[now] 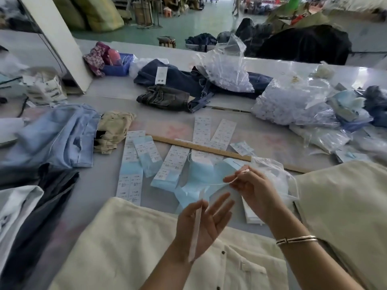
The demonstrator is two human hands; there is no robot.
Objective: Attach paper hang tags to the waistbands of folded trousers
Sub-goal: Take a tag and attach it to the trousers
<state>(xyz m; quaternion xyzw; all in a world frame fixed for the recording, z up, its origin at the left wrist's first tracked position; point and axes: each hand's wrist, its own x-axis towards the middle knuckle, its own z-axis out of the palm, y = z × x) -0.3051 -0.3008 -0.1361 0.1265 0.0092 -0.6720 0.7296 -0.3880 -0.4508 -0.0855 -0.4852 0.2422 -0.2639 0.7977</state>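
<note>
Cream folded trousers (pixel 129 243) lie at the near edge, waistband buttons toward me. Above them my left hand (pixel 201 225) pinches a long white paper hang tag (pixel 195 231) seen edge-on between thumb and forefinger, the other fingers spread straight. My right hand (pixel 251 191) pinches a thin white string (pixel 236 176) at its fingertips, held over a light blue tag (pixel 201 176). Several blue-and-white hang tags (pixel 134 164) lie spread on the table beyond my hands.
A wooden ruler (pixel 201 146) crosses the tags. Light blue jeans (pixel 54 139) and dark garments (pixel 31 216) lie left, a second cream pile (pixel 343 201) right. Dark denim (pixel 180 84) and clear plastic bags (pixel 293 101) sit farther back.
</note>
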